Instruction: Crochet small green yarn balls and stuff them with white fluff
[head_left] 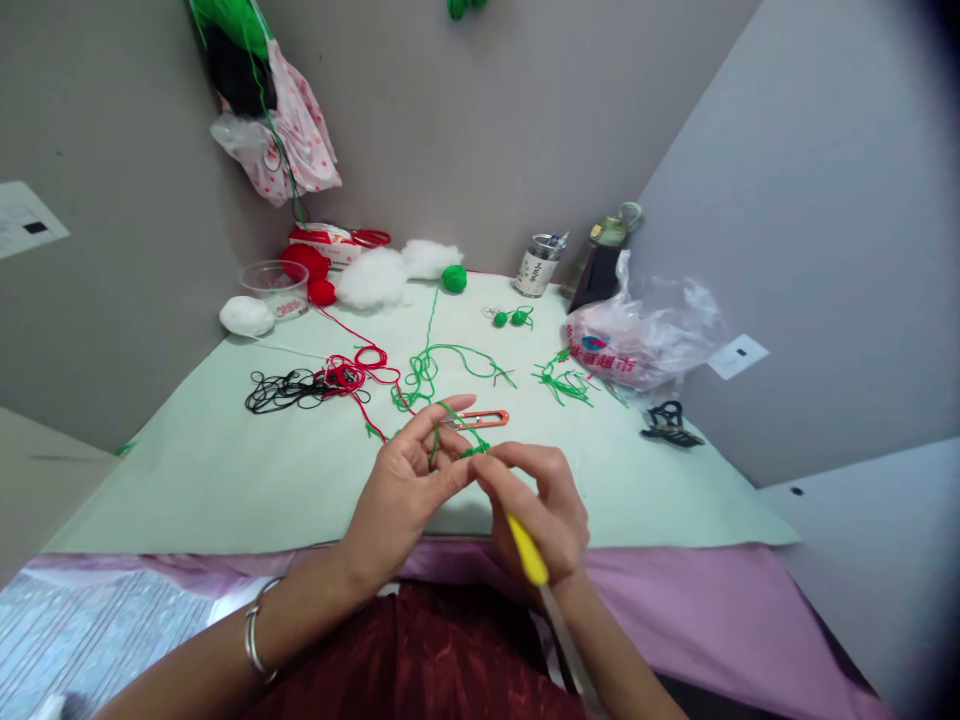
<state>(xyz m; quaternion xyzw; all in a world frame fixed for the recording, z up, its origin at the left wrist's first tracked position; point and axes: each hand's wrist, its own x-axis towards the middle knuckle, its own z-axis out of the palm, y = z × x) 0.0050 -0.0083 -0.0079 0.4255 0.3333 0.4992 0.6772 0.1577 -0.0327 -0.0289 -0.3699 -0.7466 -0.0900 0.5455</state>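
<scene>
My left hand (412, 470) pinches a small piece of green crochet (475, 451), with green yarn looped over its raised finger. Meeting it at the fingertips, my right hand (541, 505) is closed around a crochet hook with a yellow handle (527, 550). The hook's tip is too small to make out at the green stitches. Just beyond my hands lie orange thread snips (491, 419), partly behind my left fingers. A loose tangle of green yarn (420, 380) rests on the table behind them and runs back to a green ball (454, 278).
On the pale green table (300, 490) are tangled black cord (281, 392), red yarn (367, 357), white stuffing (373, 278), green strands (566, 385) and a black hair clip (670, 425). A pen can (538, 266) and plastic bag (637, 335) stand toward the back right.
</scene>
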